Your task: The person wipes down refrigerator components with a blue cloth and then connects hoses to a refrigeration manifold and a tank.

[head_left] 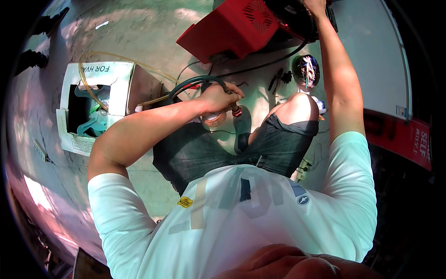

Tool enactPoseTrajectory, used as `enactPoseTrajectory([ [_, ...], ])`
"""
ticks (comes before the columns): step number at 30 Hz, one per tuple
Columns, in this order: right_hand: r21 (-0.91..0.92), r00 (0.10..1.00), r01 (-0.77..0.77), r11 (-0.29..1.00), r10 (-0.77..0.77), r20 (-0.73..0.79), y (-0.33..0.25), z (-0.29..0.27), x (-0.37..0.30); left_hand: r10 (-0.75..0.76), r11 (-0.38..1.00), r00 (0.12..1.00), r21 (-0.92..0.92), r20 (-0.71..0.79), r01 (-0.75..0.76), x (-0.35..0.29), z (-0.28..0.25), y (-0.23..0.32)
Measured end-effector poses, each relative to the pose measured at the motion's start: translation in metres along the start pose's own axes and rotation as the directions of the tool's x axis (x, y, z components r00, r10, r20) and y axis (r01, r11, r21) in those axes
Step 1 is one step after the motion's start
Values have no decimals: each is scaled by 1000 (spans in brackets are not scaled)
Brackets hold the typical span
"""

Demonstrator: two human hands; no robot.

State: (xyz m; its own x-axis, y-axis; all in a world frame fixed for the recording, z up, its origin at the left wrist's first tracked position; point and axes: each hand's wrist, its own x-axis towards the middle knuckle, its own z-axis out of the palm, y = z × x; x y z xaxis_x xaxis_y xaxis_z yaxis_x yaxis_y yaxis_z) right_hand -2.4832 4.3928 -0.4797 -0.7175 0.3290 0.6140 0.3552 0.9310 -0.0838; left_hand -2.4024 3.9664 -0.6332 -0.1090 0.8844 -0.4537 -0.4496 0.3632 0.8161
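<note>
My left hand [220, 98] is closed round the end of a dark green hose [188, 83], in front of my lap. A fitting with a red end [236, 111] hangs just below its fingers. My right arm stretches far forward, and my right hand [316, 6] is at the dark part of a red-cased machine [227, 32]. Its fingers run into the picture's top edge, so their grip is hidden. A black hose [265, 68] curves from the machine towards my left hand. Beneath that hand lies a round, orange-brown ribbed thing [214, 120], partly covered.
On the left, an open white cardboard box [125, 88] holds a clear-and-teal object, with a yellowish tube [153, 70] running out. Pliers [276, 81] and a round container of small items [306, 70] lie beyond my right knee. A large white panel [371, 56] stands at right.
</note>
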Motion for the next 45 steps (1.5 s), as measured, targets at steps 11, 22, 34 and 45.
enactPoseTrajectory([
  [11, -14, 999, -37, 999, 37, 3, 0, 2, 0, 10, 999, 1000, 45, -16, -10, -1, 2, 3],
  [22, 0, 999, -41, 999, 41, 4, -7, -1, -3, 6, 999, 1000, 49, -11, -5, -5, 2, 8],
  [34, -16, 999, -46, 999, 46, -24, -9, -1, -6, -13, 999, 1000, 50, -13, 14, 1, -1, 0],
  [45, -28, 999, -40, 999, 39, -24, -15, -3, -7, 6, 999, 1000, 41, -5, -6, 0, -1, 1],
])
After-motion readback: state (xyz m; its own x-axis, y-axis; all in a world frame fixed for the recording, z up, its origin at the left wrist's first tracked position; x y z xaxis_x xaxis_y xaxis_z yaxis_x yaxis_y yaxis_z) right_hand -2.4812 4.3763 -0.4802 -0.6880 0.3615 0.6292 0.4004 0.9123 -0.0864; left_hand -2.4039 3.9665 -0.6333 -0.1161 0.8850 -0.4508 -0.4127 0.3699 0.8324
